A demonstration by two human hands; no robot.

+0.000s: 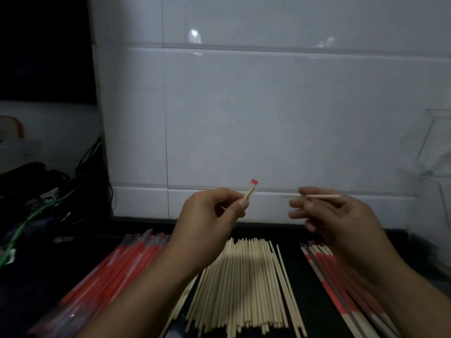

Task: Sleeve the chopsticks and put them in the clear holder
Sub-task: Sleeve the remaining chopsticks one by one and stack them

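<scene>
Bare pale wooden chopsticks (244, 284) lie in a large pile on the dark counter (302, 276), so most remain unsleeved, between empty red sleeves (117, 272) and few finished red-and-white pairs (341, 281). Left hand (210, 220) pinches a part-sleeved stick (251, 190), right hand (341, 215) pinches a bare one (322, 196); the clear plastic holder (436, 147) by the wall looks empty.

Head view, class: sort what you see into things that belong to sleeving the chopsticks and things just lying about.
Belong to the job:
- left hand pinching a sleeved chopstick
- right hand pinching a bare chopstick
- bare chopsticks pile
- red sleeves bundle
- sleeved chopsticks pile
- clear holder

Just lying about:
- cables
- tiled wall
</scene>
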